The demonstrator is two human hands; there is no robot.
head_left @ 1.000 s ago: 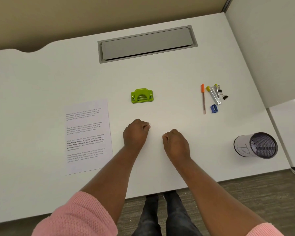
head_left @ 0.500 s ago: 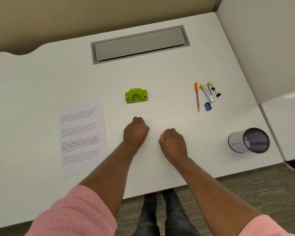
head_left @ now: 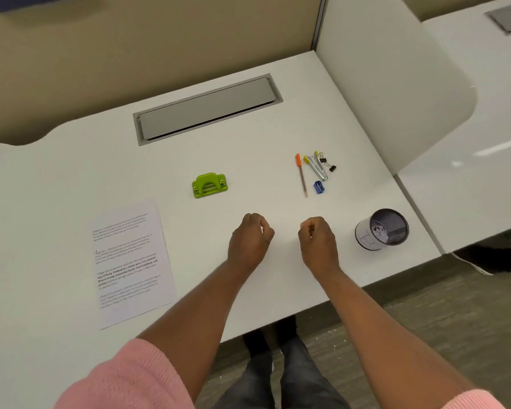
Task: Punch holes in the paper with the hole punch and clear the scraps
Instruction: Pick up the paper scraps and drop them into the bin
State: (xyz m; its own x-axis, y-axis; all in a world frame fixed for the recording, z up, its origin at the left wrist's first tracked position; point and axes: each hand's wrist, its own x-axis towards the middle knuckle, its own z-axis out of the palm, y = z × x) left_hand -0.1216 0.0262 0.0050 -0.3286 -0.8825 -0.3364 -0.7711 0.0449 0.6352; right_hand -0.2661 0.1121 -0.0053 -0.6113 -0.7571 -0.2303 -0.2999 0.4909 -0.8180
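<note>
Both hands were curled into loose fists near the front edge of the white table [head_left: 71, 178], side by side with a small gap between them. The left hand [head_left: 250, 240] held nothing that could be seen, and the same applied to the right hand [head_left: 319, 243]; whether the knuckles touched the surface could not be determined. Pink knitted sleeves [head_left: 124, 379] covered the upper forearms.

A lime-green plastic hole punch [head_left: 209, 185] sat upright beyond the left hand, apart from it and untouched. A white printed sheet of paper [head_left: 130, 261] lay flat to the left, well clear of both the punch and the hands. A black mesh cylindrical cup with a white paper label [head_left: 381, 230] stood near the right hand, with pale scraps visible inside. Farther back on the right lay an orange-capped pen [head_left: 301, 175], a small blue sharpener [head_left: 319, 187], a metal clip tool [head_left: 317, 168] and black binder clips [head_left: 328, 163]. A grey rectangular cable hatch [head_left: 207, 109] was set into the table's rear.
</note>
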